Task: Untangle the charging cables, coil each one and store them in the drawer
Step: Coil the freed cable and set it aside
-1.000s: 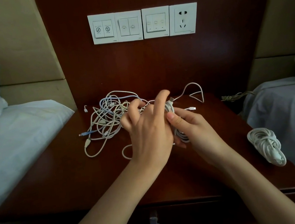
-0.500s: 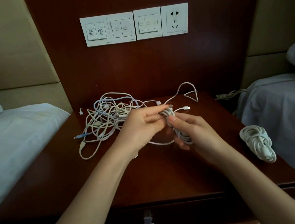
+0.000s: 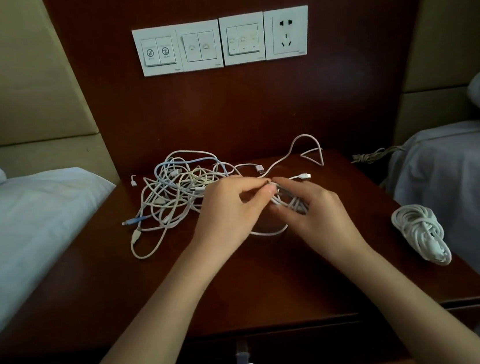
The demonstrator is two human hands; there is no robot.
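Item: white cable coil (image 3: 291, 204), forming in right hand (image 3: 318, 217), centre tabletop (image 3: 275, 283). Left hand (image 3: 231, 216), lower than a second ago, pinching the strand at the coil; another loop being laid. Tangled cables (image 3: 174, 196) waiting far left; finished coil (image 3: 420, 232) lying right; drawer (image 3: 242, 360) shut.

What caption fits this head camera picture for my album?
Two hands coil a white charging cable beside a tangled pile of white and blue cables on a dark wooden nightstand.
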